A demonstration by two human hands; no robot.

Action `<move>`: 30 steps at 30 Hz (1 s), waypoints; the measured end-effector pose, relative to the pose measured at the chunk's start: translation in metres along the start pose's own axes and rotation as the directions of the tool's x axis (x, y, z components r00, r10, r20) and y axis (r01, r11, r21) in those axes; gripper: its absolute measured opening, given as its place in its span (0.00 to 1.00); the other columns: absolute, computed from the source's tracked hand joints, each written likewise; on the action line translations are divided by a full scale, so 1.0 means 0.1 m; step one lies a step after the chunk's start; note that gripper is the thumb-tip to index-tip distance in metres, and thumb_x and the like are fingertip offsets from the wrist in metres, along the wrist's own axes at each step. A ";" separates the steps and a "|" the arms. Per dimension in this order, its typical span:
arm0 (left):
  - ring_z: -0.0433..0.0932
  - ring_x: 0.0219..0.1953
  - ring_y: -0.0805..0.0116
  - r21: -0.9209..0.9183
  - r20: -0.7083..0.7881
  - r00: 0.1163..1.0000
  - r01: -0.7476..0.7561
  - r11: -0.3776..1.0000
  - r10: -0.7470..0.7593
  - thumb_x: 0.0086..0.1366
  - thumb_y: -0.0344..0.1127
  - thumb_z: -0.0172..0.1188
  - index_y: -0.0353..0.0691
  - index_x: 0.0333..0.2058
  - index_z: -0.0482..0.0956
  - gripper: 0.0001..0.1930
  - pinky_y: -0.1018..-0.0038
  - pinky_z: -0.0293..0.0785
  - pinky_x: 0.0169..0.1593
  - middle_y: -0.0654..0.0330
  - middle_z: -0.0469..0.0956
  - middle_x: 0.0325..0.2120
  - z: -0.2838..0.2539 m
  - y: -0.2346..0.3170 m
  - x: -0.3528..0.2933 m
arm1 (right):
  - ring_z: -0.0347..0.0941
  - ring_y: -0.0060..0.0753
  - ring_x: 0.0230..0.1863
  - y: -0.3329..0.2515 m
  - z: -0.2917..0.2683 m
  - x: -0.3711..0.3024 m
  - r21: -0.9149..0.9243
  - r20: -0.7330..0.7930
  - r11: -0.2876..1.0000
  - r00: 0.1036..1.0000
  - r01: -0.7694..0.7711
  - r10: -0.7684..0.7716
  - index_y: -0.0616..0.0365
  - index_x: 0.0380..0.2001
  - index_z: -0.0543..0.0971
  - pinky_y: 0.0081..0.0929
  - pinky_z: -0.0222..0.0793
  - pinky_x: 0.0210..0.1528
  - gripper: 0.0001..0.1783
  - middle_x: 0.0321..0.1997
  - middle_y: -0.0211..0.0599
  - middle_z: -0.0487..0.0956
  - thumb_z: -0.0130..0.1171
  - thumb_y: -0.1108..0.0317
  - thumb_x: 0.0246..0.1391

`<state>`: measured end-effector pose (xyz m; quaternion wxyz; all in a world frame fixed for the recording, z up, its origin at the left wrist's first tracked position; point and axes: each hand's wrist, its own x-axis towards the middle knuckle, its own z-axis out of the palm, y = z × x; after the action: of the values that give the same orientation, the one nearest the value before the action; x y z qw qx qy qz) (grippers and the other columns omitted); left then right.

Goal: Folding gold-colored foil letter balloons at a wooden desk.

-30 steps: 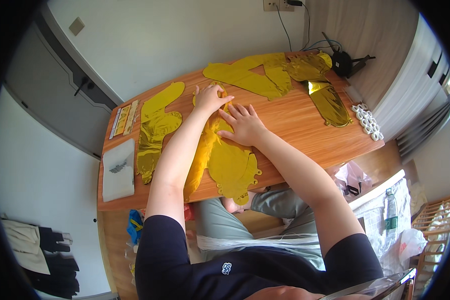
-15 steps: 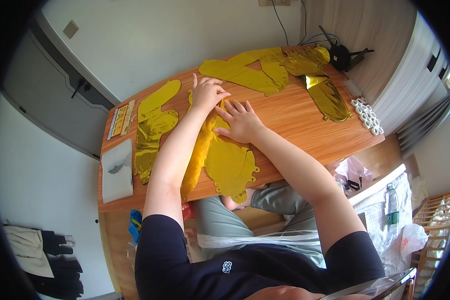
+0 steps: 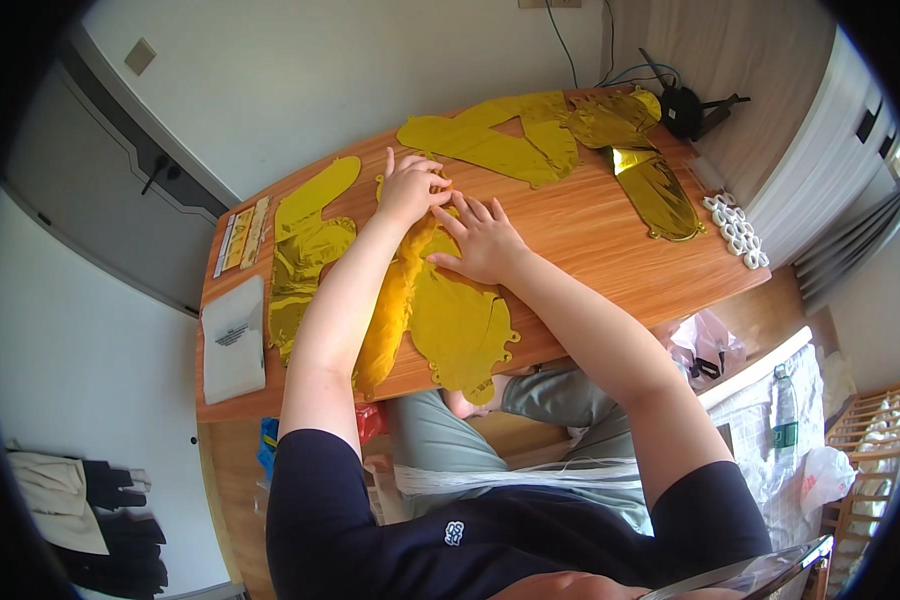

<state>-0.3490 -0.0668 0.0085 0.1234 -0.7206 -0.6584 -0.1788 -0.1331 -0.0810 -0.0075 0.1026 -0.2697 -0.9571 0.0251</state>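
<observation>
Your two hands meet near the middle of the wood-grain surface (image 3: 580, 225). Your left hand (image 3: 410, 192) is bent over the upper part of the central gold foil piece (image 3: 458, 330), with thumb and forefinger close together. Whether they grip the foil cannot be told from this view. Your right hand (image 3: 485, 248) is released: palm down, fingers spread, thumb over the same foil, forefinger beside the left hand's thumb.

The central foil piece lies flat below your right hand; its scalloped, tabbed end reaches the near edge of the surface. A puckered amber strip (image 3: 390, 325) runs along its left side, from your hands down to the near edge. Whether strip and foil are joined cannot be told.

To your left, note a second gold foil piece (image 3: 315, 235), a white packet (image 3: 234, 340) and a row of printed cards (image 3: 240, 240). Along the far side, locate a foil piece with a triangular opening (image 3: 450, 142). At far right, locate a darker foil piece (image 3: 660, 200), a black router (image 3: 682, 112) and white rings (image 3: 735, 232).
</observation>
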 end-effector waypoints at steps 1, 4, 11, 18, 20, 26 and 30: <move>0.71 0.64 0.64 0.001 0.004 1.000 0.000 1.000 0.000 0.59 0.54 0.70 0.58 0.37 0.92 0.13 0.41 0.32 0.77 0.70 0.83 0.52 0.00 0.00 0.00 | 0.46 0.53 0.81 0.00 0.00 0.00 0.001 0.000 1.000 1.000 0.001 -0.001 0.42 0.80 0.48 0.58 0.37 0.79 0.53 0.82 0.54 0.50 0.33 0.21 0.63; 0.70 0.65 0.63 0.012 0.005 1.000 0.004 1.000 -0.004 0.59 0.56 0.69 0.59 0.38 0.92 0.14 0.40 0.31 0.77 0.69 0.83 0.53 -0.02 0.00 -0.01 | 0.46 0.53 0.81 0.00 -0.01 0.00 0.008 0.008 1.000 1.000 0.008 -0.008 0.42 0.80 0.49 0.58 0.37 0.79 0.53 0.81 0.54 0.50 0.33 0.20 0.63; 0.67 0.68 0.61 0.051 0.053 0.997 0.060 0.997 -0.063 0.59 0.57 0.69 0.62 0.42 0.92 0.16 0.41 0.28 0.77 0.68 0.81 0.57 -0.06 0.06 0.04 | 0.47 0.54 0.81 0.01 0.01 0.00 0.003 -0.016 1.000 1.000 0.014 -0.014 0.45 0.78 0.53 0.58 0.39 0.79 0.52 0.81 0.56 0.51 0.36 0.22 0.63; 0.66 0.69 0.60 0.019 0.110 0.977 0.183 0.983 -0.184 0.59 0.60 0.68 0.63 0.43 0.92 0.17 0.37 0.25 0.76 0.66 0.80 0.59 -0.02 0.07 0.08 | 0.47 0.55 0.81 0.01 0.03 0.00 0.013 -0.027 1.000 1.000 0.003 -0.002 0.43 0.78 0.52 0.58 0.39 0.80 0.51 0.81 0.56 0.52 0.37 0.22 0.63; 0.66 0.69 0.58 -0.137 0.112 0.956 0.284 0.949 -0.270 0.60 0.65 0.66 0.59 0.42 0.92 0.21 0.35 0.23 0.75 0.61 0.80 0.60 0.03 0.10 0.10 | 0.46 0.54 0.81 0.04 0.01 -0.02 0.010 -0.003 1.000 1.000 -0.010 0.010 0.43 0.79 0.52 0.57 0.37 0.80 0.52 0.81 0.55 0.52 0.35 0.21 0.63; 0.74 0.64 0.56 -0.710 -0.082 0.953 0.150 0.689 -0.291 0.72 0.49 0.58 0.49 0.45 0.89 0.16 0.44 0.53 0.72 0.58 0.79 0.60 0.07 -0.30 -0.12 | 0.46 0.54 0.81 -0.22 -0.05 0.04 0.044 -0.005 0.998 0.999 0.039 -0.038 0.43 0.79 0.52 0.57 0.37 0.80 0.52 0.81 0.55 0.53 0.34 0.21 0.63; 0.77 0.60 0.54 -0.633 -0.171 0.958 0.072 0.770 -0.230 0.72 0.42 0.58 0.45 0.45 0.87 0.12 0.51 0.64 0.67 0.58 0.81 0.56 -0.09 0.26 -0.36 | 0.45 0.54 0.81 0.02 0.02 -0.03 0.037 0.035 0.999 0.999 -0.017 0.016 0.43 0.79 0.51 0.57 0.38 0.80 0.50 0.80 0.55 0.53 0.36 0.24 0.64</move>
<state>-0.3267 -0.1059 0.0029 -0.0573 -0.6382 -0.5992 -0.4800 -0.1294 -0.0807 -0.0104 0.0908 -0.2751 -0.9559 0.0485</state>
